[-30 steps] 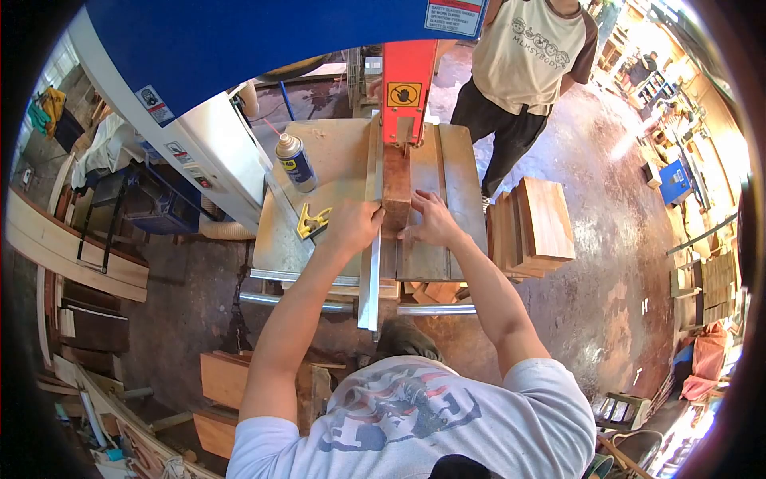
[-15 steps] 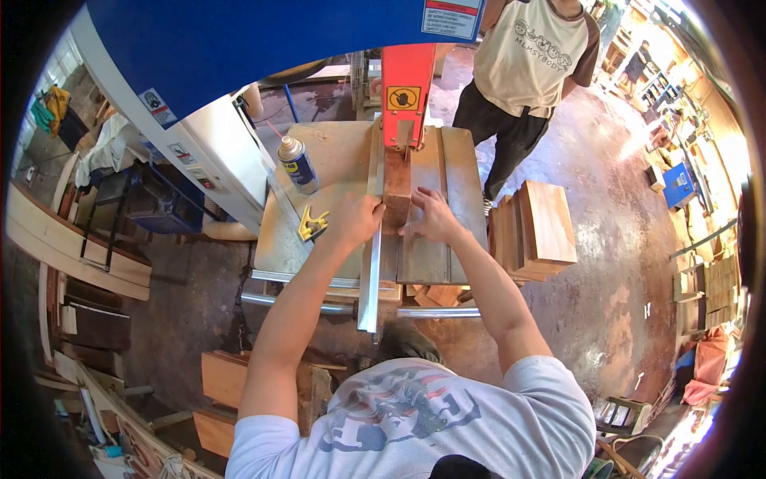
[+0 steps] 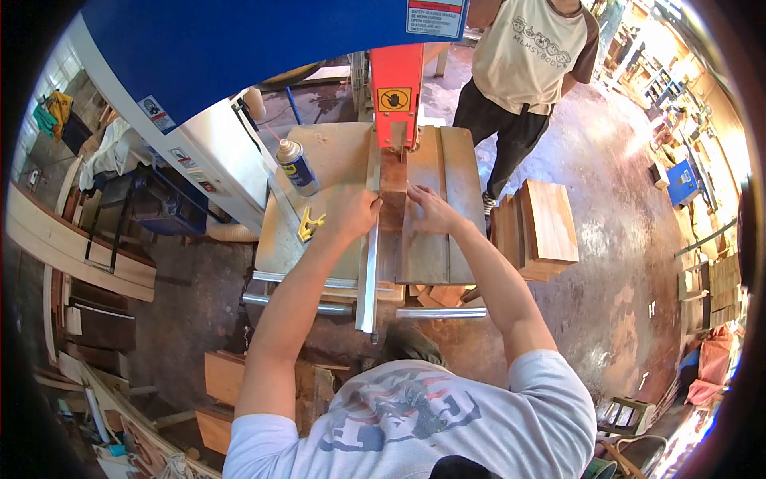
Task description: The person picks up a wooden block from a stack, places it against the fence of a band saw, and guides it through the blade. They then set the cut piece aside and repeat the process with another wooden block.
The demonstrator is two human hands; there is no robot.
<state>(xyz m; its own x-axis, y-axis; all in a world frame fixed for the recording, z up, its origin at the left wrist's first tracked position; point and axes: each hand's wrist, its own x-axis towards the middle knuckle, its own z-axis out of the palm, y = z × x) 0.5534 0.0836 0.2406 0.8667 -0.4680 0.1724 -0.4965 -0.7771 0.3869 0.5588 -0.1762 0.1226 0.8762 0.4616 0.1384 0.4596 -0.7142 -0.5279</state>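
A reddish-brown wooden block (image 3: 393, 190) lies on the band saw table (image 3: 331, 144), against the right side of a metal fence (image 3: 367, 275). Its far end reaches under the red blade guard (image 3: 396, 68). My left hand (image 3: 357, 211) rests across the fence, fingers curled, its fingertips pinching the block's near left edge. From the other side, my right hand (image 3: 432, 210) presses bent fingers against the block's right side. The blade at the cut is too small to make out. A yellow clamp (image 3: 309, 224) and a blue spray can (image 3: 297, 169) sit left of the fence.
Stacked wooden blocks (image 3: 550, 222) stand right of the table. Beyond them is a person in dark trousers (image 3: 504, 116). The blue saw housing (image 3: 263, 40) hangs over the far left. Boards (image 3: 225, 375) lie low at my left, and a metal rail (image 3: 441, 312) runs along the table front.
The block has slid slightly away from me, further under the red guard, with both hands following it. The camera view has shifted a little.
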